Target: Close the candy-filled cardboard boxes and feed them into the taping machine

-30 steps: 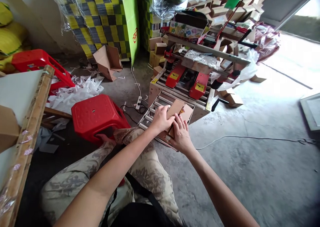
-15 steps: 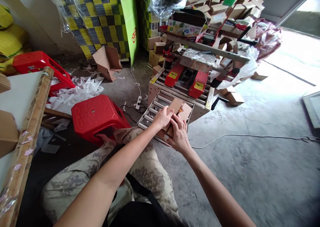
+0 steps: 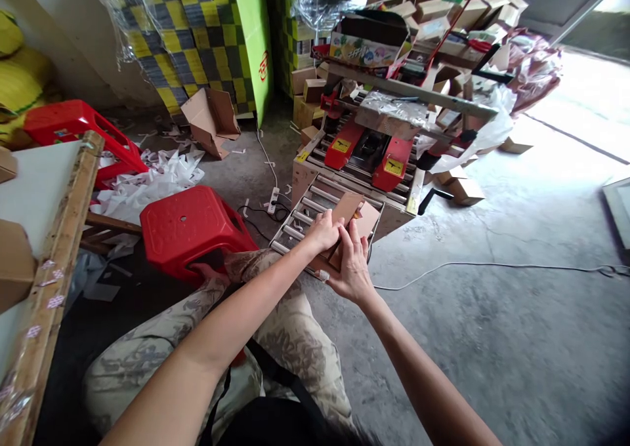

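Observation:
A small brown cardboard box (image 3: 352, 213) with its top flaps partly up rests on the metal rollers (image 3: 301, 218) at the near end of a red carton-sealing machine (image 3: 367, 147). My left hand (image 3: 323, 231) lies on the box's left flap, fingers curled over it. On the near right side of the box, my right hand (image 3: 351, 262) presses with its fingers closed against the cardboard. Both hands touch each other over the box.
A red plastic stool (image 3: 189, 226) stands by my left knee, another (image 3: 73, 128) further left. A wooden-edged table (image 3: 59, 236) runs along the left. Cardboard boxes pile up behind the machine. A white cable (image 3: 492, 267) crosses the concrete floor on the right.
Both hands have closed in a little on the box and the flaps sit lower. The view has shifted slightly; the box has stayed on the rollers.

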{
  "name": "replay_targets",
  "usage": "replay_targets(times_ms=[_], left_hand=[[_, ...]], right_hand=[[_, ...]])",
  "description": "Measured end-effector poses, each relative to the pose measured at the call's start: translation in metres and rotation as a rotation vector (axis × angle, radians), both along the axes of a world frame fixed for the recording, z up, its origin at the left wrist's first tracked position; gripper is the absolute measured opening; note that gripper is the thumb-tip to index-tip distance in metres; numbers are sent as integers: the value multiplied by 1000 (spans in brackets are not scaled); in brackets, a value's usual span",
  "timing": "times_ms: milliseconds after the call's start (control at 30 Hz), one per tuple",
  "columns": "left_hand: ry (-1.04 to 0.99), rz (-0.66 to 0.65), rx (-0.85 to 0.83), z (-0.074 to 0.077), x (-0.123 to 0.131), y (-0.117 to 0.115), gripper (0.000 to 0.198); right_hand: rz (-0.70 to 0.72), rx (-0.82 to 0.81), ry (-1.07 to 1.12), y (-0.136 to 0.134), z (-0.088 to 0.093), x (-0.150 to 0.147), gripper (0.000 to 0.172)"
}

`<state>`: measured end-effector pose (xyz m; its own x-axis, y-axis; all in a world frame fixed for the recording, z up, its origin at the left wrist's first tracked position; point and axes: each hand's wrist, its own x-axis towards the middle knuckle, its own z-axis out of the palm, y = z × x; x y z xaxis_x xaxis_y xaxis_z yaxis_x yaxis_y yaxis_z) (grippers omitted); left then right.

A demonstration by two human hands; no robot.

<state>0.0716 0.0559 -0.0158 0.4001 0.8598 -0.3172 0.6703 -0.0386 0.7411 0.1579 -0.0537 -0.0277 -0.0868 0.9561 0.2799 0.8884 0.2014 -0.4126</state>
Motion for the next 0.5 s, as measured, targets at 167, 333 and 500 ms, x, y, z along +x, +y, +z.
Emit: replay_targets(times_ms=[167, 333, 500], left_hand=[[32, 6, 72, 0, -1, -4, 56], [98, 8, 131, 6, 0, -10, 47], [188, 22, 231, 9, 4, -17, 42]], right_hand=[[1, 22, -12, 1, -2, 1, 97], [-15, 57, 16, -1, -4, 1, 89], [-79, 134, 81, -3, -6, -1, 90]])
